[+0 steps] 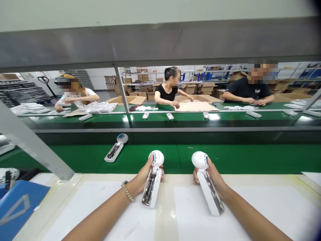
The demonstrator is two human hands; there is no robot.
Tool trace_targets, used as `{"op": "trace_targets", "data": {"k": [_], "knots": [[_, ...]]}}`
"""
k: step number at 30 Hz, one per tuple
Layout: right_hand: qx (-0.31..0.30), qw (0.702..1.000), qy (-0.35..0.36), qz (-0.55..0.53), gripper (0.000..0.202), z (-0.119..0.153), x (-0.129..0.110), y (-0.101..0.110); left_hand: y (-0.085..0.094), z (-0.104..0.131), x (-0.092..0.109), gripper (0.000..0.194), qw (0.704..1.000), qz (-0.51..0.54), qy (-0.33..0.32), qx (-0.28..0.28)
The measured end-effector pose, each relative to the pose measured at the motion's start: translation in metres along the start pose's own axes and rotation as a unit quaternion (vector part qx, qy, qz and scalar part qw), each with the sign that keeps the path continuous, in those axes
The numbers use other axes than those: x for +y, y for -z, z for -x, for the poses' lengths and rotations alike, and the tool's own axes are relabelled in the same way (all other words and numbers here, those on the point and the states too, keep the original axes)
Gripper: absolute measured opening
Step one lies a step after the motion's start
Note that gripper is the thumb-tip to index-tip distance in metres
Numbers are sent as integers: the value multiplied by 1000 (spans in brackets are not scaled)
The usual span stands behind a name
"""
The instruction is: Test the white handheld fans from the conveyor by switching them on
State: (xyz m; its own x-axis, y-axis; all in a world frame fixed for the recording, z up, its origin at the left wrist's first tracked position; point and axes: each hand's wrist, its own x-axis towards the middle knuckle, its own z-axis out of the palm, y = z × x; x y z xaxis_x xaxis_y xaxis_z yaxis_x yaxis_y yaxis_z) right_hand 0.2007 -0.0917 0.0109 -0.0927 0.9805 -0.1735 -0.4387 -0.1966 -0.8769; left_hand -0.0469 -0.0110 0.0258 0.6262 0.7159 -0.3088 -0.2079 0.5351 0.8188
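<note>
My left hand (139,179) is closed around the neck of a white device with a round head and a long body (157,179). The open face of that body shows dark innards with small light spots. In my right hand (216,176) is a second white device of the same shape (206,187), its head up and its smooth side mostly towards me. Both are held tilted over the near edge of the green conveyor belt (238,157). A third such device (114,151) lies on the belt to the left, its open face up and a blue disc on its head.
White sheets (238,207) cover the bench before me. A blue bin (22,204) stands at the left, beside a slanted white post (42,147). An overhead shelf (160,40) spans the top. Across a second belt (188,124) with white parts, three people work.
</note>
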Motion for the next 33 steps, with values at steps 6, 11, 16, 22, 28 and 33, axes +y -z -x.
{"op": "trace_targets", "data": {"k": [6,11,16,22,28,33], "knots": [[132,974,128,132,46,-20,-8,40,37,-12,21,54,957,-162,-171,166],[223,887,239,325,71,-31,-12,67,60,-15,30,70,846,-337,-260,322],[245,745,327,527,32,-25,-4,61,39,-5,15,56,758,-447,-386,278],[-38,692,305,653,25,4,23,2,-6,13,-20,33,720,-600,-345,-52],[-67,705,270,652,27,10,30,-23,-19,17,-33,32,677,-658,-326,-50],[-69,740,251,620,28,8,26,-16,-15,16,-27,30,677,-663,-316,-35]]}}
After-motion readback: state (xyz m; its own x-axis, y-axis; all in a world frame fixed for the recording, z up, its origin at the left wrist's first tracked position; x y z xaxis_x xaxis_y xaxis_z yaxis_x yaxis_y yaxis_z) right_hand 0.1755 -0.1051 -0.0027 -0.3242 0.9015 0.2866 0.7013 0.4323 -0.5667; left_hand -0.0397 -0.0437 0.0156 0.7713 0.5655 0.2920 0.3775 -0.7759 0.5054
